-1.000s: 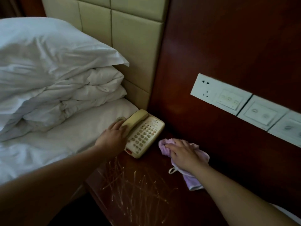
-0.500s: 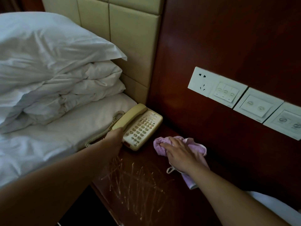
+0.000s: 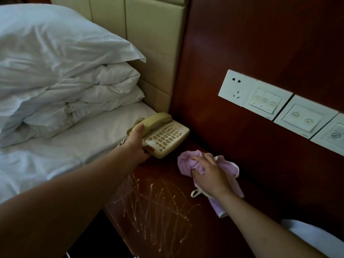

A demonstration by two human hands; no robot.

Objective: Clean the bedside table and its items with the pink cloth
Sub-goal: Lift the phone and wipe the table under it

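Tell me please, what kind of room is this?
Probably a hotel bedroom: a bed with white pillows, a multi-button desk telephone on the bedside table, and a wall panel of switches.

Dim room. Dark red-brown wooden wall panel (image 3: 260, 43) carries a row of white socket and switch plates (image 3: 275, 107). Beside it, cream padded headboard (image 3: 149, 43); white pillow (image 3: 55, 45) atop a folded white duvet (image 3: 89, 97).
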